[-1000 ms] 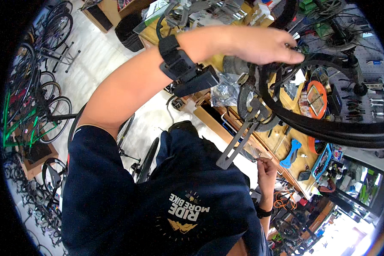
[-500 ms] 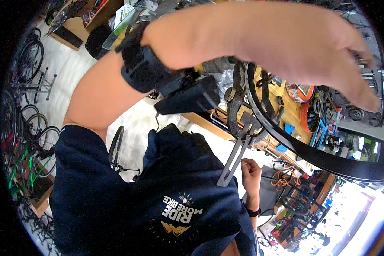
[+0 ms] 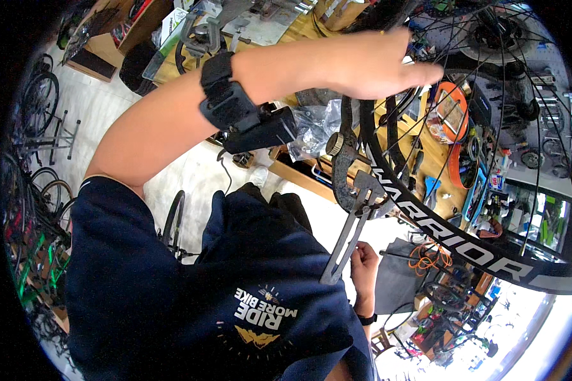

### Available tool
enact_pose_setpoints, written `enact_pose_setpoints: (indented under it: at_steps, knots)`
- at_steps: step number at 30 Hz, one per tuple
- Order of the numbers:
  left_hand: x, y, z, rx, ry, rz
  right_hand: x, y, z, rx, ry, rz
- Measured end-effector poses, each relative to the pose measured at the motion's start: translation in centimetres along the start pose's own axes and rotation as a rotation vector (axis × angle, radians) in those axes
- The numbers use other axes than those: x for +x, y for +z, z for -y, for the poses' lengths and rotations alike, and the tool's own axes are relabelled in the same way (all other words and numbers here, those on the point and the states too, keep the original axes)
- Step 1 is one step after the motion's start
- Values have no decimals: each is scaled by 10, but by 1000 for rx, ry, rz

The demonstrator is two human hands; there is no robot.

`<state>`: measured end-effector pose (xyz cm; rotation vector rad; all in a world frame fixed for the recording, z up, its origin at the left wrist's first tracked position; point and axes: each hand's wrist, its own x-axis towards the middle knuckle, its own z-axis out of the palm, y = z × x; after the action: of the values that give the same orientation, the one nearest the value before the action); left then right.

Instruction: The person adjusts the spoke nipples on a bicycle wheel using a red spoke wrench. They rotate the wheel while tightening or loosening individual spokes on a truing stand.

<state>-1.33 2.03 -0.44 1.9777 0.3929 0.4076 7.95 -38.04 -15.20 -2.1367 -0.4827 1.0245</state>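
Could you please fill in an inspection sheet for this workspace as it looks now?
Surface: wooden workbench, crowded.
Job's things: bicycle wheel with a black rim, apparently mounted in a wheel-truing stand.
Clutter: clear plastic bag, round orange tray and blue tool among many small items.
Hands: left hand at the wheel's upper part, contact unclear; right hand curled beside the stand's slotted bar, grip unclear.
Cables: orange cable in loose loops beyond the bench.
Surroundings: bicycles at the left; pale floor.
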Motion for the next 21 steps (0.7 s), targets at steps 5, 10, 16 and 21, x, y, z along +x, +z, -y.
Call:
enact_pose_setpoints:
  at_steps: [5, 10, 16, 21]
  knots:
    - [8, 20, 27, -150, 115, 125, 0, 3, -7, -45, -30, 17]
    - [-4, 2, -11, -468, 131, 340, -2, 14, -7, -1, -9, 28]
    - [-18, -42, -57, -508, 366, 404, 3, 18, -10, -9, -61, 37]
    - [-10, -69, -74, -431, 533, 440, 4, 22, -11, 11, -74, 14]
